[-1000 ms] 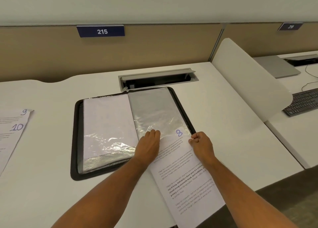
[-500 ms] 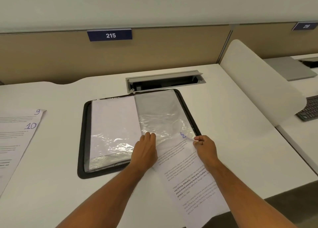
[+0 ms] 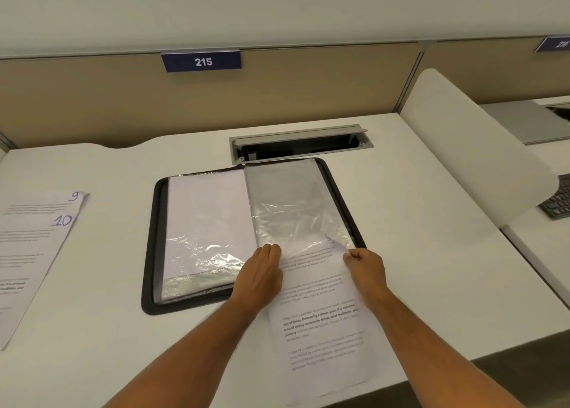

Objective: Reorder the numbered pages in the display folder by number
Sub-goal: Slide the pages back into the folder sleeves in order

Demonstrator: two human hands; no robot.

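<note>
White desk (image 3: 401, 222) below a tan partition (image 3: 92, 105). Pages 9 and 10 (image 3: 37, 238) lie far left. Centre: open black display folder (image 3: 151, 253). Left hand (image 3: 262, 272) presses flat; right hand (image 3: 365, 269) pinches the printed page (image 3: 324, 330), top edge inside the clear sleeve (image 3: 293, 210).

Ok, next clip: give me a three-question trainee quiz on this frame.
1. True or false: the folder lies open on the desk.
2. Which hand pinches the page at its top corner: A left, B right?
3. Which numbers show on the sheets at the far left?

Key: 1 true. 2 B. 3 nine and ten.
</note>
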